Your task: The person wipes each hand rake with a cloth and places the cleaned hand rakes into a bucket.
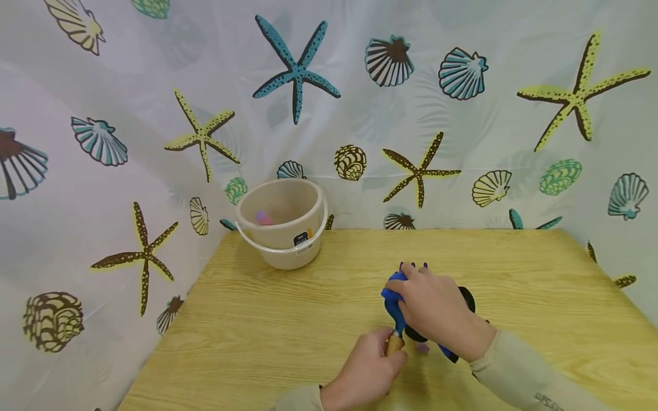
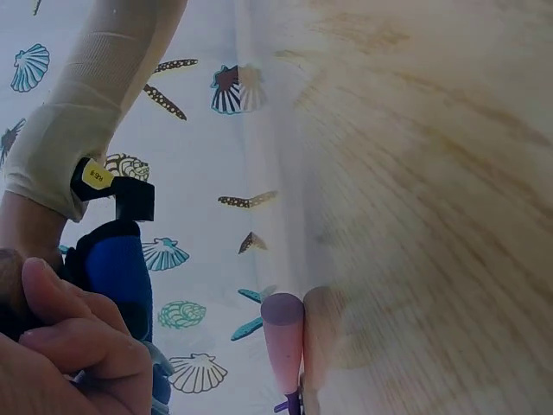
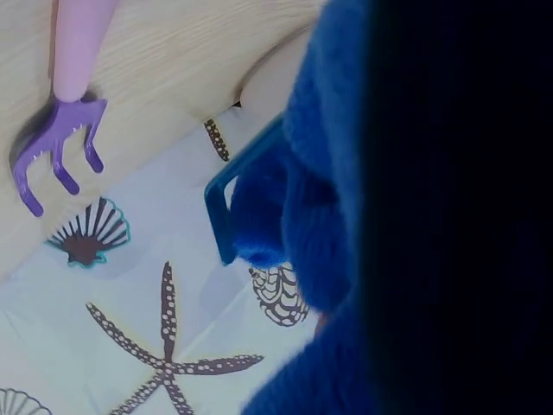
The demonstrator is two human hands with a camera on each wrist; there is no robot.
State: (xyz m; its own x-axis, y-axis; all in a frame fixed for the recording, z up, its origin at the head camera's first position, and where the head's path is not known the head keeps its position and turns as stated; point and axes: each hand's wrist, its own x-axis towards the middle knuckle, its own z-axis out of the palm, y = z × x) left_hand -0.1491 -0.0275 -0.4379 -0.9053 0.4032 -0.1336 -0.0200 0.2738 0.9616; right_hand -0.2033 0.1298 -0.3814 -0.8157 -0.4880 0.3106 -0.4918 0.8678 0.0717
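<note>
While the left hand [image 1: 362, 365] wraps its fingers & thumb round the smooth, rounded wooden handle [image 1: 394, 345] of a small hand tool [image 1: 394, 314], the right hand [image 1: 434, 299] grips a fuzzy, thick-piled blue cloth [image 3: 321, 121] bunched about the tool's head; both grips look close, w/ the tool held just above the table [image 1: 247, 319], R of its middle. Btwn handle & cloth: shiny silver ferrule, then a curved, smooth blue neck. From the cloth's folds a flat teal prong [image 3: 218, 212] sticks out, bent at a sharp angle; rest of the head is hidden. Black rounded shapes by the R wrist, too covered to ID. Just beyond, lying on the table, a hand rake [image 3: 65, 125] w/ smooth pink tapered handle & 3 hooked purple tines, mostly behind the R hand in the head view. Tabletop is pale yellow-brown w/ streaky wood grain. Back L corner: tapered cream bucket [image 1: 285, 261], round rim, thin bail handle, blk/yellow label; a pink-&-lilac object [image 1: 264, 217] pokes up inside. Behind it all, a creased, slightly glossy white sheet [image 1: 360, 125] printed w/ starfish & ribbed shells. Sleeves [image 1: 519, 365]: beige, close-fitting fabric.
</note>
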